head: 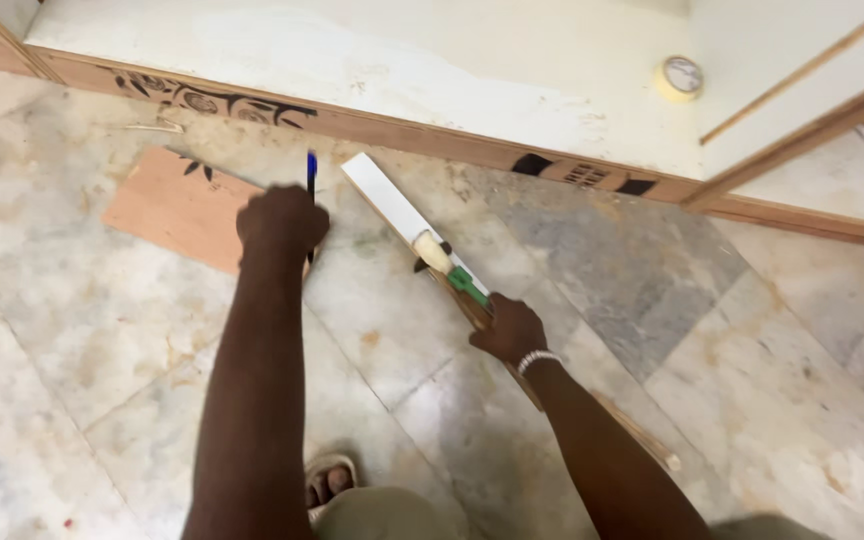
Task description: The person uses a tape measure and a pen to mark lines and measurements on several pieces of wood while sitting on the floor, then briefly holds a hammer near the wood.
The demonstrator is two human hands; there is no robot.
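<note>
Head view: left hand [282, 222] has its grip closed around a blue pen [311, 170], held upright over the marble floor [102, 330]. Right hand [508, 328] pins a long wooden strip [392, 205], its grip closed over the near part. A plywood offcut [177, 205] lies left; a tape roll [679, 77] sits far right.

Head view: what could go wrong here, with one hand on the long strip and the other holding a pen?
The right hand presses the long wooden strip near its middle only, so an end might pivot on the smooth marble floor. The left hand covers most of the blue pen, possibly obscuring its tip.
</note>
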